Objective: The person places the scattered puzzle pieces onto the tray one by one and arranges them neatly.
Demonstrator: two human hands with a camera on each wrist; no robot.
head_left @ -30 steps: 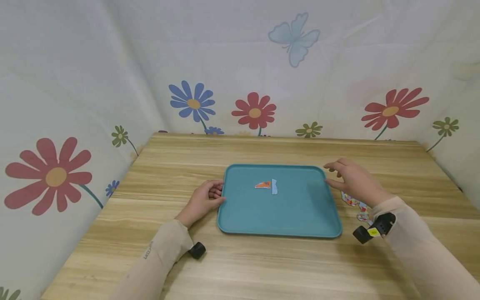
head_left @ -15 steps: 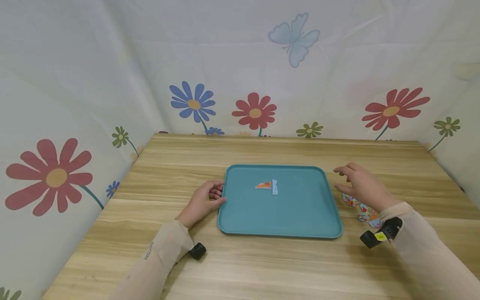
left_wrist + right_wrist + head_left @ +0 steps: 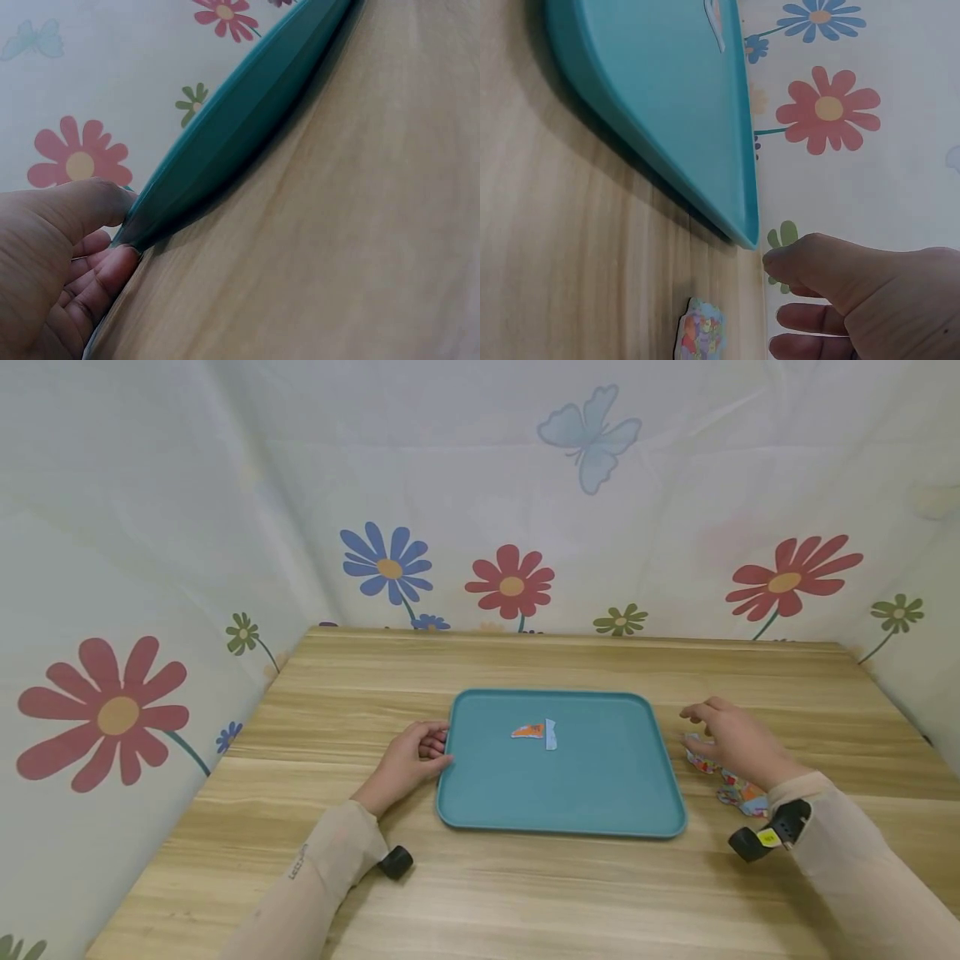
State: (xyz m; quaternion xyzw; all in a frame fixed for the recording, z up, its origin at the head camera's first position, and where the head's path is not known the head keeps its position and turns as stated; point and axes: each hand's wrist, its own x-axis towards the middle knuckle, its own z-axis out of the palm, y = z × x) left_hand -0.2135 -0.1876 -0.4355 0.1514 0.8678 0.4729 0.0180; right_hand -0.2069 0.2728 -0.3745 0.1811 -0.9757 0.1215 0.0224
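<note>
My left hand (image 3: 407,758) grips the left rim of a teal tray (image 3: 585,797), thumb on top of the rim and fingertips at its underside in the left wrist view. Two small printed pieces lie on the tray: an orange pointed puzzle piece (image 3: 528,732) and, beside it, a narrow pale-blue piece (image 3: 551,735). To the right of the tray, my right hand (image 3: 738,745) hovers with loosely bent fingers, holding nothing. Under it lie several colourful puzzle pieces (image 3: 742,795), partly hidden by hand and wrist; one printed piece (image 3: 701,330) shows in the right wrist view.
All of this is on a wood-grain table (image 3: 525,893). Behind and to the left stands a white cloth backdrop (image 3: 450,460) with flowers and a butterfly. Each wrist carries a small black camera (image 3: 396,862).
My right hand has drawn away from the tray's right edge, moving right and lower over the colourful puzzle pieces. My left hand and the tray have stayed in place.
</note>
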